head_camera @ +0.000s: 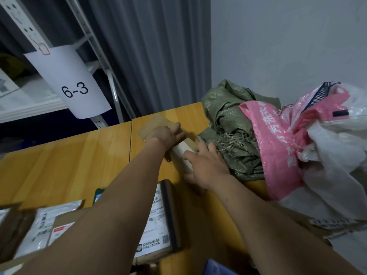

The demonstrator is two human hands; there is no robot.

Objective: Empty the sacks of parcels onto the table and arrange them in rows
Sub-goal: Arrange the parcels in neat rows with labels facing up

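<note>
While both forearms are stretched across the wooden tabletop (69, 165), two parcels are handled at its far end. A small oblong box (181, 150) with a pale face is gripped by the right hand (206, 165), its fingers curled over the box's top and its thumb spread below. The box lies on the tabletop just beside the frayed mouth of a green woven sack (224, 116). A flat brown packet (154, 123) is covered by the left hand (165, 133); whether that hand presses it with straight fingers or grips something cannot be told.

Two sacks are counted with certainty, both slumped in the far right corner. The green one is partly overlain by a pink-and-white printed sack (282, 147); whether the white folds further right belong to a third cannot be told.

Along the near edge three labelled parcels are seen: one carton (158, 215) between the forearms, one parcel (45, 221) at the left, and one (335, 225) at the right edge.

One paper sign (73, 82) marked "6-3" is hung on a white metal rack (95, 42) at the left.
</note>
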